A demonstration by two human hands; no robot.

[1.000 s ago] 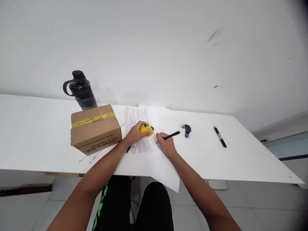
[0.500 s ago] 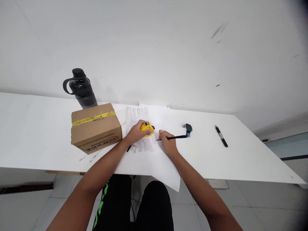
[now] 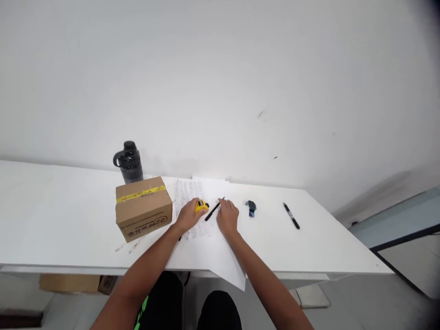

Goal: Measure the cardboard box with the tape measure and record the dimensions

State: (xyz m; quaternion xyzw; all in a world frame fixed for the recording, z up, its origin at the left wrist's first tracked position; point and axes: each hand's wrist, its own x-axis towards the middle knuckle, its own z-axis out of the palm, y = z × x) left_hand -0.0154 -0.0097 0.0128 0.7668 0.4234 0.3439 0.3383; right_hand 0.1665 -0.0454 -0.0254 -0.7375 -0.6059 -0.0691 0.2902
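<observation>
My left hand (image 3: 189,214) is closed round a yellow tape measure (image 3: 201,206), over a sheet covered in handwriting (image 3: 187,190). Beside it, my right hand (image 3: 228,214) rests on the white paper (image 3: 220,252) with its fingers bent. A slim black pen (image 3: 213,212) lies slantwise between the two hands, its upper end at the right thumb and fingertips. The pen's lower end points toward the tape measure side. Part of the handwriting is hidden under my left hand.
Left of the paper stands a cardboard box (image 3: 144,210) with yellow tape, a dark bottle (image 3: 130,164) behind it. To the right lie a blue-banded watch (image 3: 251,207) and a black marker (image 3: 291,216) on the white table (image 3: 268,247). A wall rises behind.
The view has shifted, so the table sits lower. The pen in my right hand has swung from pointing right to a slant, its lower end now toward the left. My left hand still holds the tape measure.
</observation>
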